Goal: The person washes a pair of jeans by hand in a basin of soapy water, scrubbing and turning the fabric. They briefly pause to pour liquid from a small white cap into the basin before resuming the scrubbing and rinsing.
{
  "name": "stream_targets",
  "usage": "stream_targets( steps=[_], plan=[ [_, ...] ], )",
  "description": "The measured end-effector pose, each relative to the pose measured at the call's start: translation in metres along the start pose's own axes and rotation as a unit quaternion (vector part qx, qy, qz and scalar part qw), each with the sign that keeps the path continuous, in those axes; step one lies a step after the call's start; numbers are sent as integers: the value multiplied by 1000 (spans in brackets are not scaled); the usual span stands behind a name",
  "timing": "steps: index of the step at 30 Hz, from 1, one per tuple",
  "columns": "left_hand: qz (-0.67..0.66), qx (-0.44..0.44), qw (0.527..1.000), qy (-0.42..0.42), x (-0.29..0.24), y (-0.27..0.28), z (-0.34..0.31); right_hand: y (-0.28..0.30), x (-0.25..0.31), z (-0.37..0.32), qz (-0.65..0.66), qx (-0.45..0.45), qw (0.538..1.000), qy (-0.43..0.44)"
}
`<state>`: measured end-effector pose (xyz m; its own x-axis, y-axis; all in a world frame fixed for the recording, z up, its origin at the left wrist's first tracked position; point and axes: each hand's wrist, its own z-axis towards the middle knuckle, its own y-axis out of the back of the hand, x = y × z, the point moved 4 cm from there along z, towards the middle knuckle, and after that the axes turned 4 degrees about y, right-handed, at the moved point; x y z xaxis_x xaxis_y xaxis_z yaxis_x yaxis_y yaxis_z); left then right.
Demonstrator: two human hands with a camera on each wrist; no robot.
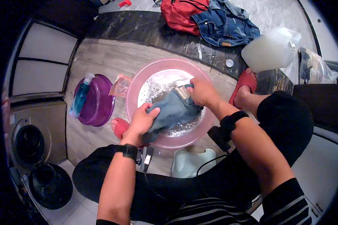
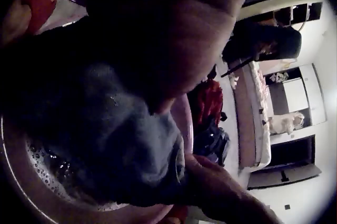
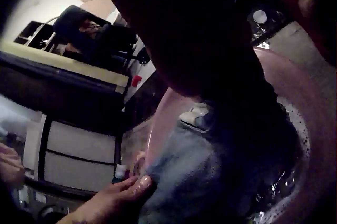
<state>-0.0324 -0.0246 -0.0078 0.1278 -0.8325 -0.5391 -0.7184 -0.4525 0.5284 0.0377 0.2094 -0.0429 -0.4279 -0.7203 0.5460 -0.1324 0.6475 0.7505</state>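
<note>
A pink basin (image 1: 137,84) of sudsy water (image 1: 157,80) stands on the floor between the person's feet. Wet blue jeans (image 1: 172,110) are stretched across it, partly in the water. On the near left side, the left hand (image 1: 142,119) pinches the cloth with the thumb on top. The right hand (image 1: 204,92) grips the far right end, beside a pale patch (image 1: 183,92) on the fabric. In the right wrist view the jeans (image 3: 184,155) hang between both hands, and the left hand's fingers (image 3: 139,184) hold their edge. The right hand's fingertips are mostly hidden by cloth and shadow.
Left of the basin lies a purple basin (image 1: 107,107) with a bottle of blue liquid (image 1: 79,99) and a packet (image 1: 121,85) nearby. A pale stool (image 1: 187,165) is close in front. Dry jeans (image 1: 227,28), a red bag (image 1: 180,17) and a large jug (image 1: 268,50) sit beyond.
</note>
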Motion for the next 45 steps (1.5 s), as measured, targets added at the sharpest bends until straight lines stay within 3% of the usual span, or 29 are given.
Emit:
stream_targets(
  steps=[1,4,5,9,21,30,33,36,43,44,45],
  plan=[
    [37,-23,999,-22,5,-5,8,-7,-4,1,-18,-8,1000,7],
    [91,-57,992,-68,23,-28,30,-18,2,-9,-22,111,993,16],
    [97,-63,990,-83,27,-37,35,-24,0,-11,-38,108,993,18],
    [233,-6,972,-12,22,-66,26,-42,-6,-19,-57,95,994,-20],
    [206,1,977,56,49,-87,50,-83,-17,-6,-18,133,975,-174],
    [229,26,968,103,56,-96,66,-110,-30,11,-20,123,974,-191],
    [237,31,967,91,58,-94,67,-104,-29,9,18,129,969,-209],
    [226,43,968,100,61,-92,66,-92,-29,10,118,-20,968,-222],
    [161,58,984,43,60,-71,49,-107,-54,30,403,-6,880,-253],
    [138,72,987,39,68,-70,51,-69,-27,17,466,37,844,-262],
    [114,87,989,34,76,-70,54,-55,-20,15,450,31,856,-254]
  ],
)
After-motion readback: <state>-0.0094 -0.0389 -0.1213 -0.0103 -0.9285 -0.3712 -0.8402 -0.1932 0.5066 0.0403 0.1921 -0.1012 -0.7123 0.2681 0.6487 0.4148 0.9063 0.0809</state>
